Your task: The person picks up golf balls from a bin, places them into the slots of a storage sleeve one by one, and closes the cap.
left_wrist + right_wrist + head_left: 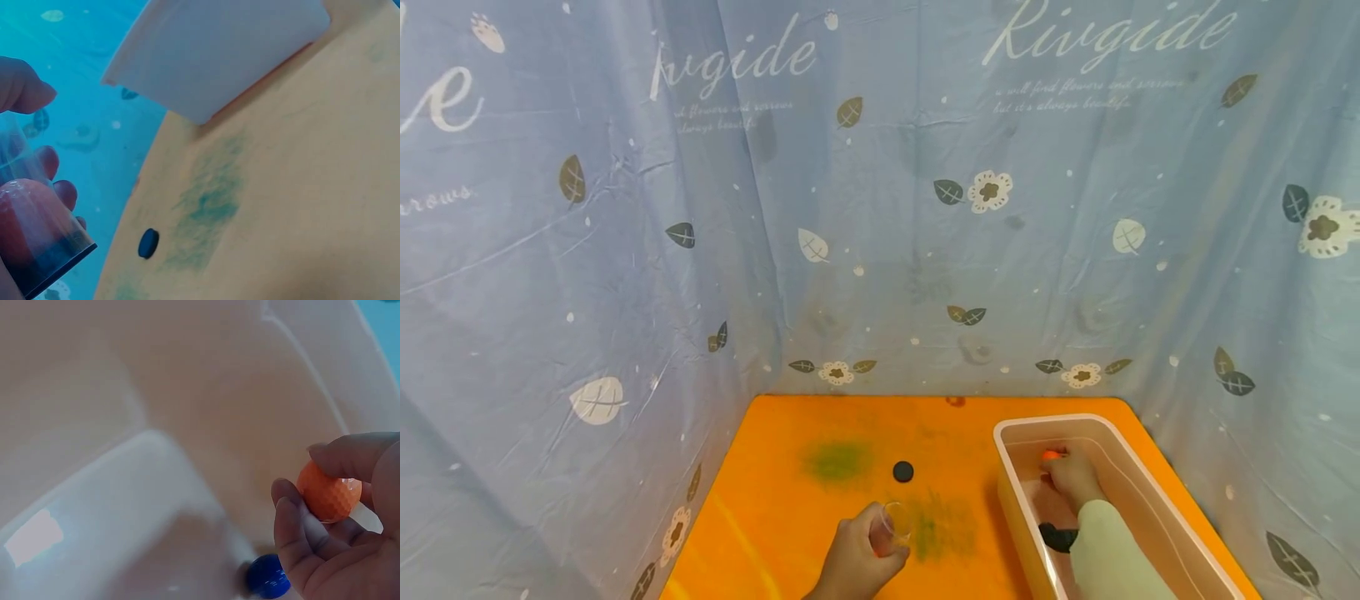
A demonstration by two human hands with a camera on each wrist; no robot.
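Observation:
My left hand (859, 557) grips a clear plastic tube (47, 234), tilted, above the orange table. A reddish ball (24, 215) shows through the tube's wall. Inside the pale plastic bin (1017, 492) at the right, my right hand (1073, 477) pinches an orange dimpled golf ball (329, 490) between thumb and fingers. Below that hand a shiny blue ball (269, 576) lies on the bin's floor, partly covered by the fingers. A small black disc (903, 472) lies on the table beyond the left hand.
The orange table (790, 517) has green smudges (838, 460) on its surface. A blue patterned curtain (917, 250) hangs behind it and along both sides. A dark shape (1057, 537) shows beside the right sleeve (1112, 554), within the bin's outline.

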